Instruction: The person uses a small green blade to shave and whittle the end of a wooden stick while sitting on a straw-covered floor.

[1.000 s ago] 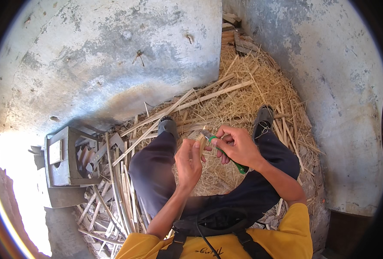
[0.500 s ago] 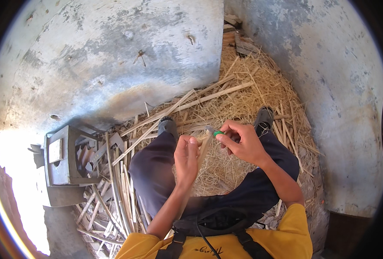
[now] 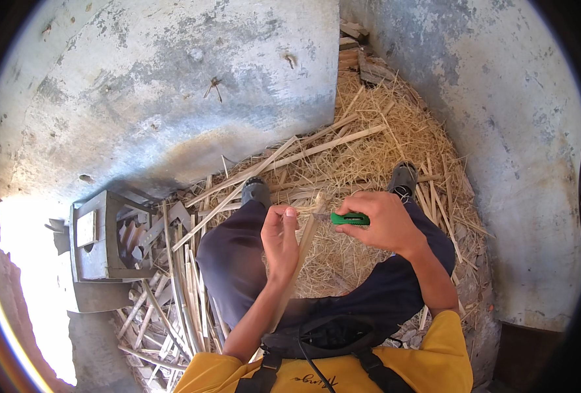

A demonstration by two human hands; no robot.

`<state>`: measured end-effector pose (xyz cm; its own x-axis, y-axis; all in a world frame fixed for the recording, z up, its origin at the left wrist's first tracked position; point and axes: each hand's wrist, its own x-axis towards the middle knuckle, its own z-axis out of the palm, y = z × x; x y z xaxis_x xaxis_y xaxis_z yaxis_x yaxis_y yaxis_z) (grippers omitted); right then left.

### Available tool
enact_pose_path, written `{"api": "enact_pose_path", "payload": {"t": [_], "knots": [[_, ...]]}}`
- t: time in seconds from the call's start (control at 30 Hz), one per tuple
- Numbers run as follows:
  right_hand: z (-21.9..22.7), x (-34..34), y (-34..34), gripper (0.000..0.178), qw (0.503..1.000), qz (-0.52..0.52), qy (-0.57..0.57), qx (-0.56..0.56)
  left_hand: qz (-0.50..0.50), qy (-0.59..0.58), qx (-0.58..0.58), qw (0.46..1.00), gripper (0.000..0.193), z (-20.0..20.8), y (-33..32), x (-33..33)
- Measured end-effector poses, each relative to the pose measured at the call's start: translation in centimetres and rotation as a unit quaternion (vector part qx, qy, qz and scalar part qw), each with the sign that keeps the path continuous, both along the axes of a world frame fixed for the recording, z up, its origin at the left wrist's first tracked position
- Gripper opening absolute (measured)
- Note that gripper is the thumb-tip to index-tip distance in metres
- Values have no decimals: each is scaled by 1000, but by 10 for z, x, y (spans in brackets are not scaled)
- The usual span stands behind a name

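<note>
In my left hand (image 3: 281, 243), fingers curled, is a long pale strip of wood or bamboo (image 3: 309, 230). Its upper end rises past my fingertips, and the lower part runs down along my left forearm. My right hand (image 3: 390, 226) grips a green-handled cutter knife (image 3: 350, 219) between thumb and fingers. The knife lies nearly level, its blade pointing left at the upper part of the strip. Whether the blade touches the strip is hard to tell.
Shavings (image 3: 343, 262) cover the ground between my legs and beyond my shoes. More long strips (image 3: 189, 288) lie piled on the left. A grey box-like frame (image 3: 110, 236) stands by the bright opening. Weathered walls (image 3: 192, 78) rise ahead and on the right.
My right hand has shifted slightly right and down, and more of the knife's green handle shows, now level. The strip's upper end stands clearer; my left hand has barely moved.
</note>
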<state>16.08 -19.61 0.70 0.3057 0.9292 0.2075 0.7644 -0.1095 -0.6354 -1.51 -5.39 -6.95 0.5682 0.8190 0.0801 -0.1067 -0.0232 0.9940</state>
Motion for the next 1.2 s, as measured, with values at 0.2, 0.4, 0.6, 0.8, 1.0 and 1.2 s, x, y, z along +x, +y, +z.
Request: {"api": "enact_pose_path", "payload": {"t": [0.2,0.4,0.6,0.8,1.0,1.2], "knots": [[-11,-17,4,24,992,-30,-117,22,2,8,-1,1000,22,2,-7,3],[-8,-28,4,23,981,-82,-174,29,-1,31,-34,999,19,7,-12,2],[-13,-44,8,23,969,-116,-218,-1,11,117,189,975,18,-2,-13,-5],[-11,-49,11,29,962,-121,-244,-10,-2,93,269,959,13,-8,-16,-3],[-11,-49,14,28,957,-119,-263,-3,-14,93,310,946,12,-9,-16,-3],[-17,-46,13,32,960,-114,-252,30,15,106,300,948,12,-13,-13,-4]]}}
